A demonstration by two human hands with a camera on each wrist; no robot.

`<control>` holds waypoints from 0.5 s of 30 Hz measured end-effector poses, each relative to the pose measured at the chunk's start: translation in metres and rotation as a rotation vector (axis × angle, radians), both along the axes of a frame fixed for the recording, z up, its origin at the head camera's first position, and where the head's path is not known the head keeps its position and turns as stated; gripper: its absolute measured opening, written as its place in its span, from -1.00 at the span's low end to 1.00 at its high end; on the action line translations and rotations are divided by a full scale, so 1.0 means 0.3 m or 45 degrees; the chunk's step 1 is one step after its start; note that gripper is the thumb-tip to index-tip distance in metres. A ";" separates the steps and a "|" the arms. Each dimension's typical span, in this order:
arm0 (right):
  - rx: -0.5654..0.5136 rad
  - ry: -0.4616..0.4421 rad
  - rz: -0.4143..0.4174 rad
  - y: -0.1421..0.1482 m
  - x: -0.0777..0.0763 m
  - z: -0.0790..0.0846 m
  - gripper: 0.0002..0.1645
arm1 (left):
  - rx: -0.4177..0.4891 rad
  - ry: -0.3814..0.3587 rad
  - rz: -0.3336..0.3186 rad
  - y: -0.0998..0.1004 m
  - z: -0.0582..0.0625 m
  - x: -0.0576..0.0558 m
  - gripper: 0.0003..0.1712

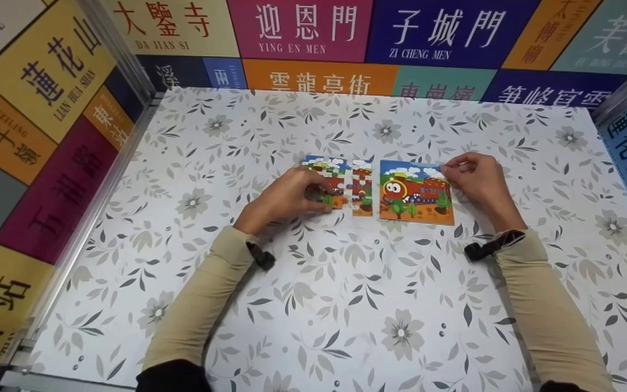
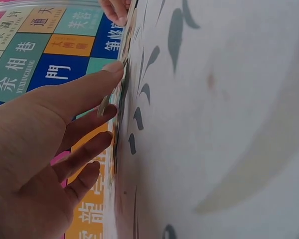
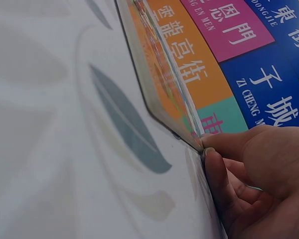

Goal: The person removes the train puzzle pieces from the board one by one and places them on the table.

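On the tabletop, jigsaw puzzle pieces (image 1: pixel 336 166) form part of a cartoon train picture, partly hidden under my left hand (image 1: pixel 290 197). The left fingers are bent over them, with the thumb near their lower edge. In the left wrist view a small puzzle piece (image 2: pixel 103 106) stands tilted at the index fingertip, seen edge-on. Just right of that section lies a separate vertical strip of joined pieces (image 1: pixel 362 188). Beside it sits a square picture board (image 1: pixel 416 191) with a matching red train. My right hand (image 1: pixel 475 175) pinches the board's upper right corner between thumb and index finger.
A white tablecloth (image 1: pixel 313 305) with grey leaves and flowers covers the table. Colourful panels with Chinese lettering (image 1: pixel 300 30) stand along the back and the sides. A metal frame edge (image 1: pixel 82 218) runs along the left.
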State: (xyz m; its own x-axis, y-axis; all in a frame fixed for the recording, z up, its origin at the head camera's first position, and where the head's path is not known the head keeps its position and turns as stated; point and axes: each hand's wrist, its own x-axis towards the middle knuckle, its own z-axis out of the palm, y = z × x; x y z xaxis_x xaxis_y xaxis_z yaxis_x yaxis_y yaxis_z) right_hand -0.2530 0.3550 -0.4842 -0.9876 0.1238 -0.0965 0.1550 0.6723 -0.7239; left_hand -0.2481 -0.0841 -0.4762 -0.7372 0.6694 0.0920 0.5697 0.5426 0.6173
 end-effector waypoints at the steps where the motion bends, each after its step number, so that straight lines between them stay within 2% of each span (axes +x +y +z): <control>1: -0.004 -0.007 -0.004 0.000 -0.001 -0.001 -0.45 | 0.003 0.007 -0.014 0.001 -0.001 -0.001 -0.58; 7: -0.028 -0.048 -0.022 0.001 -0.003 0.000 -0.46 | 0.029 0.020 -0.090 0.005 -0.007 -0.001 -0.69; 15: -0.023 -0.070 -0.031 -0.002 -0.004 0.001 -0.44 | 0.019 -0.023 -0.088 0.001 -0.007 -0.001 -0.70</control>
